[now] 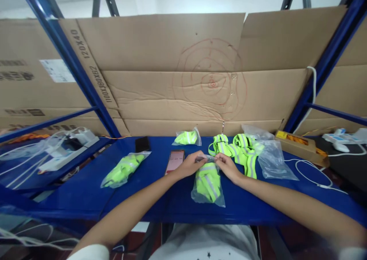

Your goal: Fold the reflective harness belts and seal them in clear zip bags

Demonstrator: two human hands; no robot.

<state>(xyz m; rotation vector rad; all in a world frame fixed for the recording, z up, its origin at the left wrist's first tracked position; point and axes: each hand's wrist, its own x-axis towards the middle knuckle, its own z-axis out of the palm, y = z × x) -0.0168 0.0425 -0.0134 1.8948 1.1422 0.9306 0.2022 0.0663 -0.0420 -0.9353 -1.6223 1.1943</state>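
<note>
Between my hands, near the front edge of the blue table [134, 206], lies a clear plastic bag [208, 183] with a folded neon-yellow reflective strap inside. My left hand [192, 164] pinches the left part of the bag's top edge. On the right part of that edge, my right hand [228, 167] is closed, fingers together. Just beyond my right hand lie loose yellow-green reflective straps [237, 149] with silver stripes. A phone with a lit pinkish screen [175, 161] rests left of my left hand.
Two more filled bags lie here: one at the left [124, 169], one at the back [186, 137]. A dark flat object [142, 144] sits behind. Empty clear bags [275, 159], a cardboard box [301, 147] and a white cable [312, 180] are at right. Cardboard [172, 96] walls the back.
</note>
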